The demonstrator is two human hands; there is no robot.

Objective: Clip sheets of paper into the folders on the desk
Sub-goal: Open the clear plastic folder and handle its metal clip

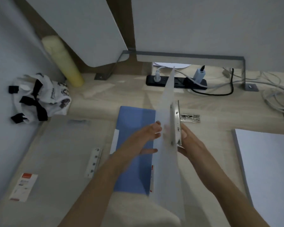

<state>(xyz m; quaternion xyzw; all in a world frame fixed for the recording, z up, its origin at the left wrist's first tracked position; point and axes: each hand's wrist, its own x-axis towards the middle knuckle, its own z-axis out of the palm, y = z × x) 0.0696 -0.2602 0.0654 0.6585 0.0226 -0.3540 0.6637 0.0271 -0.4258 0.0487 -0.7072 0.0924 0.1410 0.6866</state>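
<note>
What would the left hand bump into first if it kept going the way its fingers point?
The upright white folder. The left hand seems to touch its cover with the fingertips, though depth is hard to judge here.

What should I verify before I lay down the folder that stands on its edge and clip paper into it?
1. Hold on the white folder: left hand presses its left face, right hand grips the clip side: ok.
2. Folder flat on the desk: not ok, it stands on edge.
3. Metal clip open: cannot tell.
4. Paper stack ready, to the right: ok.
5. Landing spot free: not ok, the blue folder lies there, to the left.
</note>
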